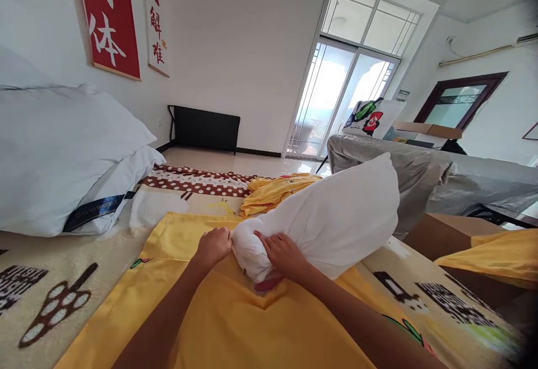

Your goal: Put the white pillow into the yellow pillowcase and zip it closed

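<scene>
1. Farthest left of your fingers, well apart from them, is a pile of bulky white fabric pillows [71,156] resting on a cream-and-brown patterned plush blanket [113,254].
2. Nearer, just left of and below your fingers, a smooth yellow printed cloth [176,237] spreads flat over the blanket.
3. Your left hand [214,247] is curled tight at the left end of a long, soft white pillow [344,218]. Its fingers look clamped on that end, though the pinch itself is hidden.
4. Beyond your fingers, past the pillow's far side, lies a crumpled yellow fabric bundle [275,192].
5. Your right hand [282,252] is the nearer one to the pillow's middle. Its fingers are clamped over the bunched end, pressing into it.
6. From both hands the pillow's long axis runs away to the right, the broad free end farthest from your fingers and tilted up.
7. Farthest right, well apart from your fingers, a brown cardboard box [449,232] carries a draped yellow cloth piece [496,252].
</scene>
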